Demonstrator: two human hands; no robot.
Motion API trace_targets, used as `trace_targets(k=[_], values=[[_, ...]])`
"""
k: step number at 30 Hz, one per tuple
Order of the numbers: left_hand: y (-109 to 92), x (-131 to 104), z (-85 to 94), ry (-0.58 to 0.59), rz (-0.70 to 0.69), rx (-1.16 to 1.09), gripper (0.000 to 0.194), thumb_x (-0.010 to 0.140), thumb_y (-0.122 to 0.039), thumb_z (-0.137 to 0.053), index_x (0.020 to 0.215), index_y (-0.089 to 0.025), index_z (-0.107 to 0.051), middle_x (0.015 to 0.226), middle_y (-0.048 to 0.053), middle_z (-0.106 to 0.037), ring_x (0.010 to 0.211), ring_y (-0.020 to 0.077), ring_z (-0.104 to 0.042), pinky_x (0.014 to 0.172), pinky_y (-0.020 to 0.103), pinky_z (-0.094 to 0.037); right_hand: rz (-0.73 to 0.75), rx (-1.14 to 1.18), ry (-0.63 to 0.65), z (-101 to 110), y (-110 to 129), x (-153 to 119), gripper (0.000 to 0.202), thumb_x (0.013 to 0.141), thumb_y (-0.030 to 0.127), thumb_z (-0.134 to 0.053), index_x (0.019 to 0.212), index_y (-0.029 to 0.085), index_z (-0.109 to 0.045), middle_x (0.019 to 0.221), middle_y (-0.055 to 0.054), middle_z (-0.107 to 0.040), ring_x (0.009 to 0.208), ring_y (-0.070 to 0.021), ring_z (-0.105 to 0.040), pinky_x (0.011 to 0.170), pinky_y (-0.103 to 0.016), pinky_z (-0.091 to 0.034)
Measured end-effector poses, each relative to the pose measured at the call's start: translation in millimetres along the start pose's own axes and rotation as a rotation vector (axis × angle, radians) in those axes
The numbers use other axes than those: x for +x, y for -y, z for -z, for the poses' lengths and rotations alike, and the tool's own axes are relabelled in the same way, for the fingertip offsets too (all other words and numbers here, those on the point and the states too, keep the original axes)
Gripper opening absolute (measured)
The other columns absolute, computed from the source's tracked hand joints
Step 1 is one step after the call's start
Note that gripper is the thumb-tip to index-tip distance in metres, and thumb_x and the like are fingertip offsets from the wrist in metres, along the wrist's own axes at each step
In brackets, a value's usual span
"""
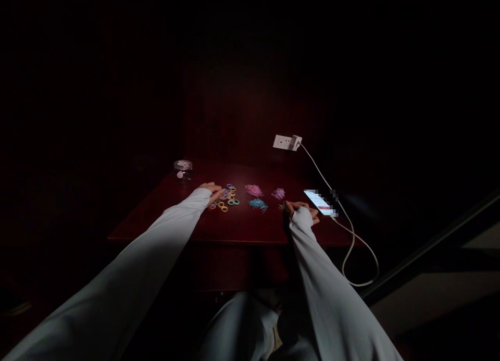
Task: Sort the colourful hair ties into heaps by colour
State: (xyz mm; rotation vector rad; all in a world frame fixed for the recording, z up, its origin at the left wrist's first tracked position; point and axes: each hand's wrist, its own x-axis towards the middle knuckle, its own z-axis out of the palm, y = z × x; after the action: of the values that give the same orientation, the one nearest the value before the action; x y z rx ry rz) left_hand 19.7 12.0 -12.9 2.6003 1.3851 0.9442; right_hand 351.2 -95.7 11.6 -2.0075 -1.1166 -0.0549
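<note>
My left hand (212,191) rests at the left edge of a loose pile of multicoloured hair ties (226,195). Its fingers reach out flat over the nearest ones, and I see no tie clearly gripped. My right hand (303,212) is low over the table's right side, thumb and forefinger drawn together at a small dull-coloured heap (282,206). What they pinch, if anything, is too small and dark to make out. Between the hands lie a pink heap of small elastic bands (254,190), a blue heap (258,204) and a purple heap (278,193).
A clear container (183,167) with pale pink pieces stands at the back left of the dark red table (156,215). A lit phone (318,200) lies beside my right hand. Its white cable (351,231) loops past the table edge to a wall socket (282,141).
</note>
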Motion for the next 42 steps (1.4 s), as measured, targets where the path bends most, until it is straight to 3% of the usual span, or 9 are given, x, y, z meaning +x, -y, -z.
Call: trace_targets(k=[5, 7, 11, 15, 18, 26, 36, 42], values=[[-3.5, -0.9, -3.2, -0.021, -0.005, -0.032, 0.034, 0.098, -0.039, -0.044, 0.084, -0.023, -0.070, 0.075, 0.002, -0.056, 0.078, 0.0173, -0.057, 0.079, 0.027, -0.040, 0.026, 0.001, -0.088, 1.3, 3.9, -1.5, 0.030, 0.092, 0.042, -0.054, 0.095, 0.027, -0.080, 0.131, -0.009, -0.063, 0.118, -0.0342, -0.040, 0.098, -0.052, -0.028], [-5.1, -0.5, -3.2, -0.027, 0.002, -0.031, 0.034, 0.098, -0.039, -0.044, 0.084, -0.023, -0.070, 0.075, 0.002, -0.057, 0.079, 0.0176, -0.058, 0.080, 0.028, -0.040, 0.115, 0.001, -0.107, -2.3, 15.0, -9.5, 0.029, 0.094, 0.042, -0.053, 0.099, 0.029, -0.079, 0.134, -0.007, -0.061, 0.119, -0.0329, -0.038, 0.099, -0.051, -0.025], [-8.1, 1.9, -2.1, -0.013, 0.026, -0.006, 0.032, 0.097, -0.036, -0.046, 0.080, -0.021, -0.069, 0.075, 0.003, -0.058, 0.082, 0.0183, -0.058, 0.081, 0.029, -0.040, 0.424, 0.017, 0.030, -22.5, 56.1, -42.0, 0.025, 0.094, 0.047, -0.056, 0.097, 0.036, -0.078, 0.125, -0.003, -0.063, 0.115, -0.0293, -0.040, 0.098, -0.047, -0.024], [-7.4, 4.3, -2.9, 0.017, -0.004, 0.022, 0.032, 0.096, -0.035, -0.045, 0.081, -0.021, -0.070, 0.075, 0.003, -0.059, 0.082, 0.0184, -0.058, 0.080, 0.029, -0.040, 0.522, 0.033, 0.124, -46.0, 94.5, -74.2, 0.027, 0.092, 0.053, -0.059, 0.096, 0.036, -0.079, 0.124, -0.005, -0.061, 0.115, -0.0291, -0.042, 0.096, -0.043, -0.025], [-5.3, 4.6, -5.2, -0.004, -0.004, 0.039, 0.031, 0.096, -0.035, -0.045, 0.084, -0.021, -0.071, 0.077, 0.003, -0.061, 0.080, 0.0177, -0.058, 0.080, 0.028, -0.041, 0.570, 0.019, 0.175, -56.1, 108.3, -83.8, 0.026, 0.088, 0.057, -0.065, 0.096, 0.037, -0.079, 0.126, -0.003, -0.061, 0.116, -0.0291, -0.042, 0.097, -0.043, -0.024], [-5.3, 4.5, -3.3, 0.047, -0.044, 0.068, 0.029, 0.097, -0.035, -0.047, 0.095, -0.021, -0.072, 0.085, 0.004, -0.065, 0.085, 0.0167, -0.060, 0.082, 0.027, -0.042, 0.560, -0.017, 0.174, -67.8, 116.3, -80.8, 0.021, 0.087, 0.053, -0.068, 0.089, 0.035, -0.079, 0.120, -0.002, -0.062, 0.112, -0.0252, -0.044, 0.095, -0.039, -0.024], [-2.9, 4.2, -10.3, -0.016, -0.074, 0.073, 0.030, 0.099, -0.035, -0.045, 0.093, -0.022, -0.072, 0.081, 0.003, -0.066, 0.084, 0.0164, -0.060, 0.080, 0.026, -0.041, 0.484, 0.055, 0.213, -74.1, 115.5, -77.0, 0.021, 0.086, 0.051, -0.071, 0.086, 0.033, -0.081, 0.119, -0.003, -0.063, 0.112, -0.0260, -0.041, 0.093, -0.039, -0.025], [-4.0, 3.1, -5.2, 0.029, -0.075, 0.074, 0.031, 0.099, -0.035, -0.045, 0.090, -0.021, -0.071, 0.080, 0.003, -0.065, 0.084, 0.0166, -0.060, 0.080, 0.026, -0.041, 0.500, 0.036, 0.260, -74.4, 115.8, -78.3, 0.016, 0.088, 0.045, -0.070, 0.085, 0.032, -0.080, 0.117, -0.003, -0.063, 0.108, -0.0246, -0.043, 0.089, -0.038, -0.026]])
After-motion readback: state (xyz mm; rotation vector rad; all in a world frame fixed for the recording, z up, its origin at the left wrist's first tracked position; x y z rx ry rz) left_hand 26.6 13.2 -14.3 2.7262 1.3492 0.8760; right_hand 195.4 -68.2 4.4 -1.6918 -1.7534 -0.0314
